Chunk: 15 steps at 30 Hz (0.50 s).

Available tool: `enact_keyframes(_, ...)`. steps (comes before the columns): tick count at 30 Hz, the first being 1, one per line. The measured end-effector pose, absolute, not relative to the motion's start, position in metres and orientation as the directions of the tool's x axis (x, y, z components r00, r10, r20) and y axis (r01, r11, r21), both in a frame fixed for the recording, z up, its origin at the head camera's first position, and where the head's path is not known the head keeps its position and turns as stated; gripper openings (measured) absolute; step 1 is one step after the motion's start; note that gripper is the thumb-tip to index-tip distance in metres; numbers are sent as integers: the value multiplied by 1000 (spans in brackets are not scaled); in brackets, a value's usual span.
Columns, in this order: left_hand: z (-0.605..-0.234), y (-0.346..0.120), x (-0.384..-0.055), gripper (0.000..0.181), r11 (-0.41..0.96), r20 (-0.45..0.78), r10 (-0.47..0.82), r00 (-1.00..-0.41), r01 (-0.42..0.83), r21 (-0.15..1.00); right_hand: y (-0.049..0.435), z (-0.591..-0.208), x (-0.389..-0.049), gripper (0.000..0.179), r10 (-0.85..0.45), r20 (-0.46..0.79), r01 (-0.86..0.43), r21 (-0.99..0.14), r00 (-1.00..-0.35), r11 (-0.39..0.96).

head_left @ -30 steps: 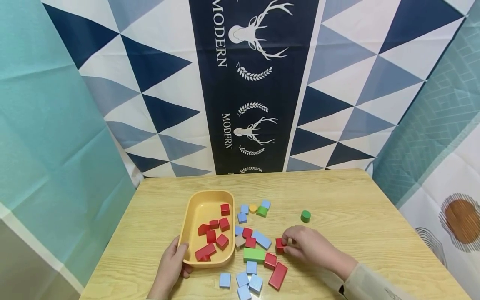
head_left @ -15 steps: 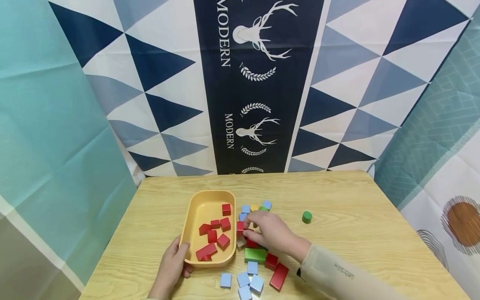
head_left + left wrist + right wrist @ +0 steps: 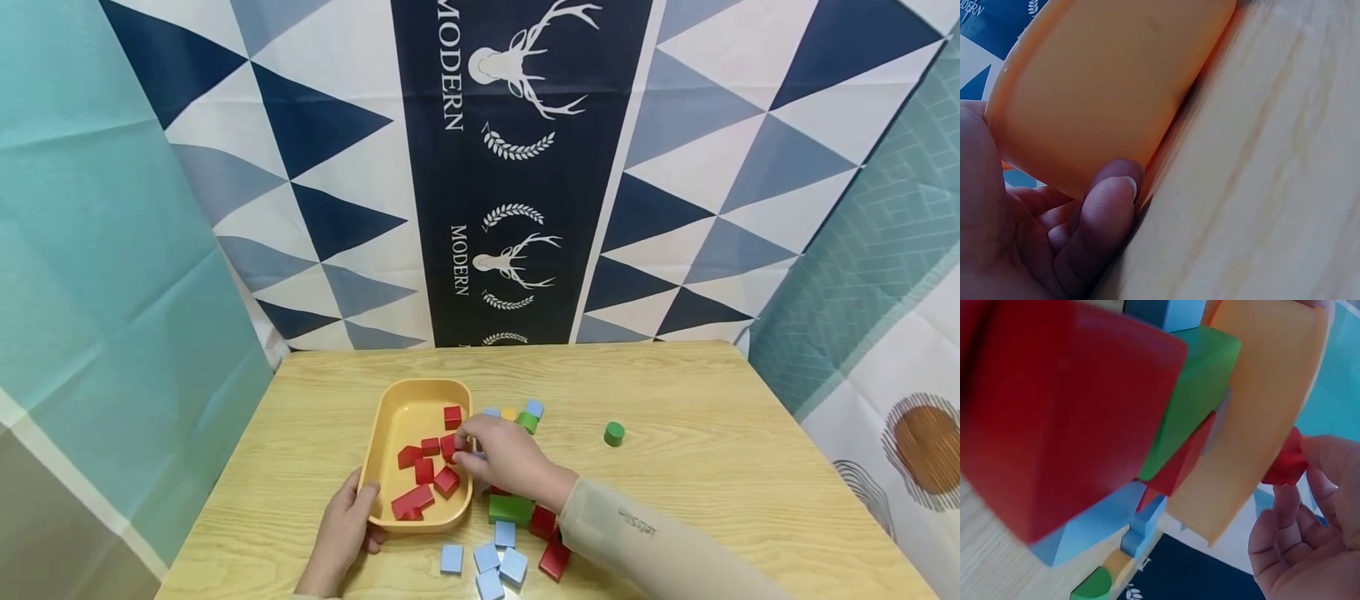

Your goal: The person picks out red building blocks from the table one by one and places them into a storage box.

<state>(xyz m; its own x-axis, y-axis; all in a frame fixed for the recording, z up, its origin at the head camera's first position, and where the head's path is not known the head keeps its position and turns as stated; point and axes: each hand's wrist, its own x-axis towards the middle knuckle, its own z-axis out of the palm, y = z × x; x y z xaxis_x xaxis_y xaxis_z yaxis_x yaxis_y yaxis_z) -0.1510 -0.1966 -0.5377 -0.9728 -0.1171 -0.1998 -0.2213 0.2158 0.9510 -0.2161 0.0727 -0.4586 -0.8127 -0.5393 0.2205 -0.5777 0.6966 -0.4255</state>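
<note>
A yellow plastic tray (image 3: 386,417) holding several red blocks stands on the wooden table. My left hand (image 3: 341,521) grips its near-left corner, the thumb over the rim; in the left wrist view the left hand's fingers (image 3: 1100,225) bend against the outer wall. Over the tray's right rim, my right hand (image 3: 506,458) pinches a red block (image 3: 1286,464) between thumb and fingers. In the head view, that hand hides part of the pile beside the tray. A green rectangular block (image 3: 511,509) and several light blue blocks (image 3: 513,567) lie near it.
Under the right sleeve, a long red block (image 3: 555,558) is partly hidden. A green cylinder (image 3: 614,433) stands apart on the right of the table (image 3: 712,467). Small blue, yellow and green pieces (image 3: 527,422) lie beyond the right hand. Patterned cloth hangs behind the table.
My right hand has carried a red block leftward from the right of the pile to the tray's right rim. The left hand keeps its grip on the tray.
</note>
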Motion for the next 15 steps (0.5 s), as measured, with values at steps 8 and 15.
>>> enact_keyframes(8,-538,-195,-150,56,214,-212,-116,-970,-233,949,64,-478,-221,13,-506,205,-544,-396,-838,740)
enact_keyframes(15,-539,-197,-152,56,224,-201,-107,-974,-220,949,59,-477,-220,12,-546,168,-568,-334,-821,752)
